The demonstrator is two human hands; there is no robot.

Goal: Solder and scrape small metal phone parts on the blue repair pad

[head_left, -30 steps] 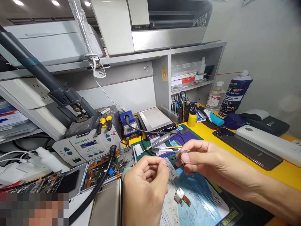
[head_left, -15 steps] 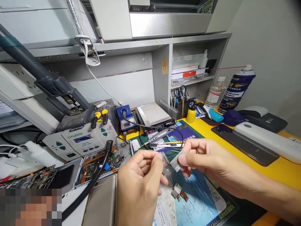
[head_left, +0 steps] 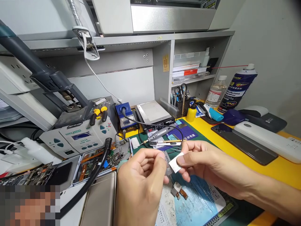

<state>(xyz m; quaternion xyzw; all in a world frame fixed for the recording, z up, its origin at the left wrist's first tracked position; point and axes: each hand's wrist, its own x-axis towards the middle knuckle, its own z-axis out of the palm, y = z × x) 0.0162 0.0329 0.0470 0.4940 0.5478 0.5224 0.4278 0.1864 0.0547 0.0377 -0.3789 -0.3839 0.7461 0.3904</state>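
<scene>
My left hand [head_left: 145, 180] pinches a thin grey metal blade [head_left: 167, 158] with dark lettering that begins "DUOL"; the rest of the print is covered. My right hand [head_left: 203, 158] holds a small flat white rectangular piece [head_left: 175, 164] between thumb and fingers. The two pieces are held close together, the white one overlapping the lettered blade from my view; I cannot tell whether they touch. Below my hands, small parts with brown flex cables [head_left: 180, 191] lie on a blue and white sheet [head_left: 195, 201].
A hot air station [head_left: 82, 136] stands at left, its black hose [head_left: 94, 175] crossing a tray of circuit boards [head_left: 117, 157]. Behind are a soldering pen [head_left: 161, 133] and a box-shaped device [head_left: 155, 113]. At right lie a dark phone [head_left: 244, 144] and a spray can [head_left: 237, 89].
The small piece in my right hand has tilted and now shows a bright white face, covering more of the blade's lettering. Both hands keep their grips; the view has shifted slightly.
</scene>
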